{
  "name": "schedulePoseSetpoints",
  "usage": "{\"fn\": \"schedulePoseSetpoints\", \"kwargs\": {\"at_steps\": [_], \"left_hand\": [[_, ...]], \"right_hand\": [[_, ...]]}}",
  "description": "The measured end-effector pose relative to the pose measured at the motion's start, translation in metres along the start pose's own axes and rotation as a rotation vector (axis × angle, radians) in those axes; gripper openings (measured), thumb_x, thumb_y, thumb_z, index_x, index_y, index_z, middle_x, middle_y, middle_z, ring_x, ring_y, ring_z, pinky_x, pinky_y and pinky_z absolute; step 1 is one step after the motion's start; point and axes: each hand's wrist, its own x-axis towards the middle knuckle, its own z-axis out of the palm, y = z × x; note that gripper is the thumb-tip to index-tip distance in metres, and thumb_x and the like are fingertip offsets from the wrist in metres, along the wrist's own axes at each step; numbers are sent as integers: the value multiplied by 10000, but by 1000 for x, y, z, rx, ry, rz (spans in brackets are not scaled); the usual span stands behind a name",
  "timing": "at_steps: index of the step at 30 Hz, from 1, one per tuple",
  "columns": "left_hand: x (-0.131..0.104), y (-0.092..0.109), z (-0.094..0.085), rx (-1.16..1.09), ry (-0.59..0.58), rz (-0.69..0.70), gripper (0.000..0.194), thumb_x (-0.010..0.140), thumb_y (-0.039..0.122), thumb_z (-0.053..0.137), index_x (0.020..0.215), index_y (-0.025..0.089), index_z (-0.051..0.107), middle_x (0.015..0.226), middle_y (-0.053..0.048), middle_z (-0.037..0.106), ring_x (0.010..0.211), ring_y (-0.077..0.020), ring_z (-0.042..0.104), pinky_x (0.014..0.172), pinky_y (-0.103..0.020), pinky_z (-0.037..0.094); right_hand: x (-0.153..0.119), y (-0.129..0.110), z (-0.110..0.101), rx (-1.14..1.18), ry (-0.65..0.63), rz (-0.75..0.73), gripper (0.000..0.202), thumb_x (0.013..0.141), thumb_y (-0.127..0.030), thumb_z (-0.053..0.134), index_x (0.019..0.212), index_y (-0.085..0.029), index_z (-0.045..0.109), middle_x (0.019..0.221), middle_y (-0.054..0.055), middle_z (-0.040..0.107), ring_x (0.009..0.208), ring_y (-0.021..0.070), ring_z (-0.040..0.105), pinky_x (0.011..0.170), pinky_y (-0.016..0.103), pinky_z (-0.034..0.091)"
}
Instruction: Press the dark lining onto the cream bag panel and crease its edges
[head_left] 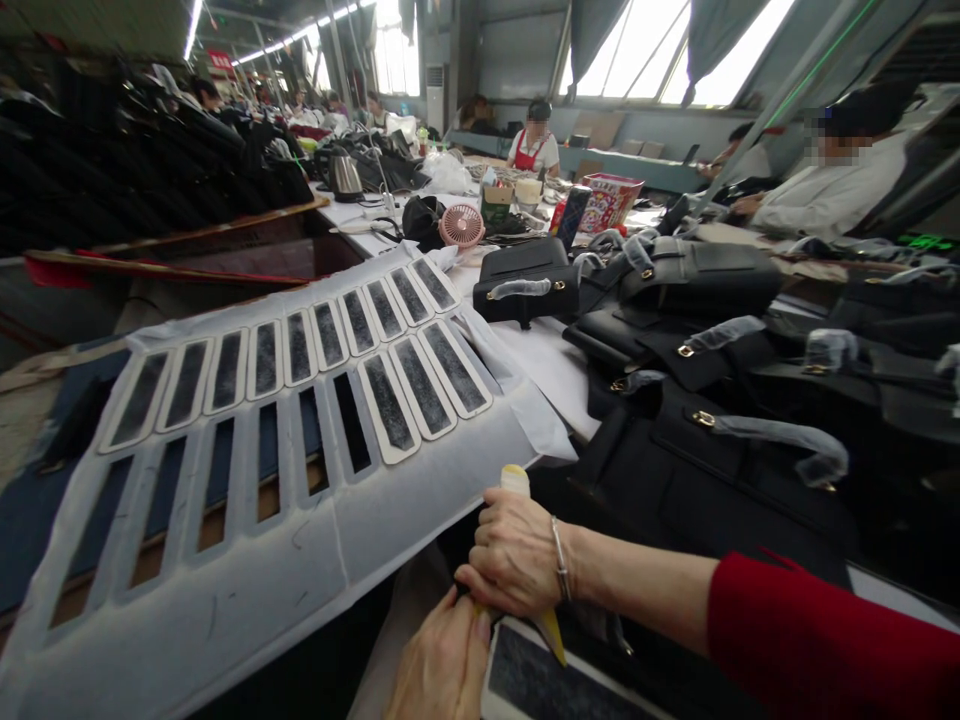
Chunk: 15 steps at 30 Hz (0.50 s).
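Note:
My right hand [517,555], with a bracelet on the wrist and a red sleeve, is closed around a cream-and-yellow hand tool [553,640]. The tool's rounded end [515,480] sticks out above the fist, and its pointed yellow end shows below. Its exact kind does not show. My left hand [442,660] is closed at the corner of a white-edged black panel [547,680] at the bottom of the view, its fingers touching the right hand. Black bags [697,470] with plastic-wrapped handles lie just beyond and to the right.
On the left, a pale slotted sheet [390,510] carries rows of white-edged black panels [266,355]. Behind stand a pink fan [461,226], a steel kettle [345,175] and a patterned basket [609,202]. Co-workers sit at the far table [536,140] and at right [832,190].

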Motion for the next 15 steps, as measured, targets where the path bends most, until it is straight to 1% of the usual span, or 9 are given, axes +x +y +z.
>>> {"fn": "schedulePoseSetpoints", "kwargs": {"at_steps": [2,4,7,9,11,12,13,14,15], "left_hand": [[-2,5,0,8,5,-39,344,968,352,365,1033,221,676,948,-89,736,1025,-231,674,962,-281,508],[-2,12,-2,-11,-21,-116,339,953,366,378,1028,235,682,931,-73,741,1054,-241,665,1008,-298,475],[0,24,-5,-105,-75,-223,367,944,360,366,1023,243,705,895,-56,747,967,-240,686,1083,-349,401],[3,29,-8,-195,-119,-258,386,942,377,375,1067,235,711,962,-65,751,943,-238,686,1130,-390,334],[5,31,-12,-314,-174,-333,412,937,429,405,1158,223,685,1130,-80,723,1082,-254,647,1161,-423,276],[6,30,-14,-401,-210,-367,448,936,468,412,1213,215,657,1208,-84,693,1156,-263,612,1164,-434,269],[8,27,-15,-502,-246,-390,492,934,511,415,1248,202,635,1248,-86,672,1200,-270,582,1153,-436,288],[9,24,-17,-604,-279,-403,533,931,552,412,1250,186,630,1239,-88,673,1203,-273,575,1123,-428,334],[11,21,-17,-698,-301,-409,564,924,587,412,1209,163,653,1177,-91,696,1154,-272,596,1068,-412,398]], "right_hand": [[-3,-3,1,2,-4,27,458,945,-377,409,533,-201,508,485,21,601,447,139,461,641,381,272],[-6,-6,1,12,-19,66,461,945,-382,409,534,-200,511,494,28,607,452,138,456,646,382,264],[-11,-12,0,22,-38,121,460,950,-369,400,540,-195,516,504,28,614,451,129,440,645,378,242],[-14,-17,-3,19,-39,147,466,957,-355,386,538,-192,509,509,24,613,448,124,418,645,375,232],[-18,-24,-6,15,-46,182,473,966,-338,362,538,-191,500,514,21,608,450,120,390,643,372,218],[-20,-27,-8,12,-51,203,474,969,-327,349,539,-191,497,519,20,606,452,118,376,643,372,210],[-21,-30,-9,11,-57,223,470,969,-318,338,544,-191,496,522,18,605,456,118,365,643,374,203],[-22,-33,-10,10,-65,241,463,968,-313,332,552,-191,496,527,17,604,462,118,358,644,376,197],[-24,-35,-11,11,-73,257,454,966,-312,330,562,-191,499,534,15,605,468,118,356,646,378,193]]}}
